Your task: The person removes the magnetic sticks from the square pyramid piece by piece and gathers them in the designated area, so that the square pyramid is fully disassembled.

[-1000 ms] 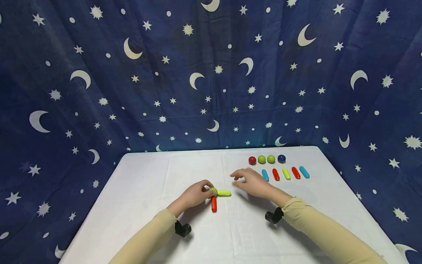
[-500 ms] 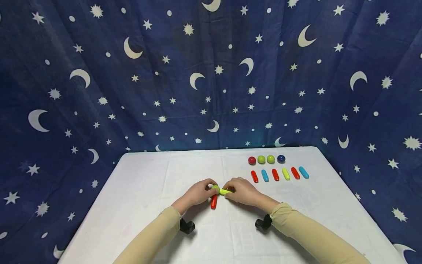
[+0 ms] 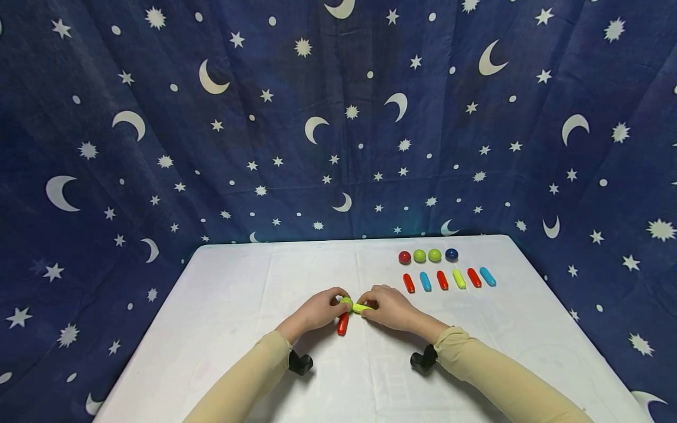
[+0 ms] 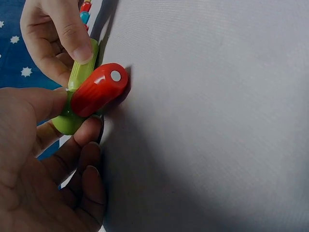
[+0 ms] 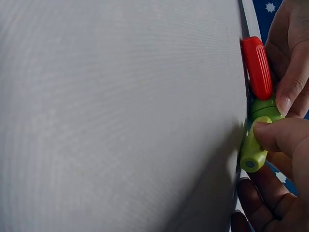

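Note:
My left hand (image 3: 319, 308) pinches a green ball (image 4: 67, 124) between thumb and fingers. A red magnetic rod (image 3: 343, 324) meets the ball and points back toward me; a pale round spot shows on its free end in the left wrist view. From the right, my right hand (image 3: 392, 306) pinches a yellow-green magnetic rod (image 5: 253, 150), thumb on top and fingers beneath. That rod's inner end is right at the ball, and its outer end is partly covered by my fingers in the head view. All three pieces are close over the white table.
At the back right of the white table (image 3: 238, 329) stand a red ball (image 3: 404, 257), two green balls (image 3: 420, 255) and a dark blue ball (image 3: 452, 254). Before them lies a row of several red, blue and yellow rods (image 3: 442, 280). A dark starry curtain (image 3: 338, 147) hangs behind.
My right hand came in leftward from beside the row of rods and took hold of the yellow-green rod. The joined pieces shifted slightly, with the red rod now slanting. My left hand kept the ball.

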The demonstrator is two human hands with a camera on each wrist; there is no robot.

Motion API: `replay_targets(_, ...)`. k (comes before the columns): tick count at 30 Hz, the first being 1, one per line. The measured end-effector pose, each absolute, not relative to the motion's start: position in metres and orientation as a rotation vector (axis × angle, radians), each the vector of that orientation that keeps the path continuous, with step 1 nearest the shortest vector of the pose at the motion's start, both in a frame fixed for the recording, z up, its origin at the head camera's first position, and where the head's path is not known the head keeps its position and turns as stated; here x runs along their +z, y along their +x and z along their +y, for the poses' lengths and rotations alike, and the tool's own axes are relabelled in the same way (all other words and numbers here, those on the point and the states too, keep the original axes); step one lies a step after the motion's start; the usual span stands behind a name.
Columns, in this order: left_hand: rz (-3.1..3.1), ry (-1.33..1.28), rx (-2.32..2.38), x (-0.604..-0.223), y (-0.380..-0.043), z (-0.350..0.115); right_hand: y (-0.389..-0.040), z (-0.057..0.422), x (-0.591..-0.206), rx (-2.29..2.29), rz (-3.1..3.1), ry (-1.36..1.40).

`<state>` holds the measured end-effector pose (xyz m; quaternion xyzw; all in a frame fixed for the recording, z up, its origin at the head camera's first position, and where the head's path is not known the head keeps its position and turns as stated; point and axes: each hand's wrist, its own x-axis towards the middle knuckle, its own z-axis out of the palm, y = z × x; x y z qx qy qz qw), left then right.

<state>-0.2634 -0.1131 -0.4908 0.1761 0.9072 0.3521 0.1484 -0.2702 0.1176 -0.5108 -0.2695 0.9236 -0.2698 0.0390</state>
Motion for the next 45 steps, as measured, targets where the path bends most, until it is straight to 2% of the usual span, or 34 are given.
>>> replay_targets(8, 2.598, 0.501, 1.016, -0.491, -0.264, -0.112, -0.270, 0.127, -0.507, -0.960, 2.724, -0.802)
replay_targets(14, 2.598, 0.481, 1.009, -0.490, -0.263, -0.112, -0.272, 0.149, -0.487, -1.153, 2.643, -0.700)
replay_targets(18, 2.595, 0.468, 1.013, -0.489, -0.262, -0.112, -0.281, 0.185, -0.469, -1.288, 2.695, -0.584)
replay_targets(25, 2.582, 0.469, 1.030, -0.489, -0.261, -0.113, -0.294, 0.278, -0.450, -1.356, 2.856, -0.259)
replay_targets(30, 2.577, 0.475, 1.041, -0.488, -0.261, -0.112, -0.297, 0.344, -0.456, -1.366, 2.890, 0.054)
replay_targets(35, 2.574, 0.480, 1.050, -0.488, -0.260, -0.114, -0.293, 0.388, -0.472, -1.371, 2.881, 0.255)
replay_targets(45, 2.585, 0.480, 1.047, -0.491, -0.261, -0.114, -0.289, 0.409, -0.494, -1.235, 2.849, 0.506)
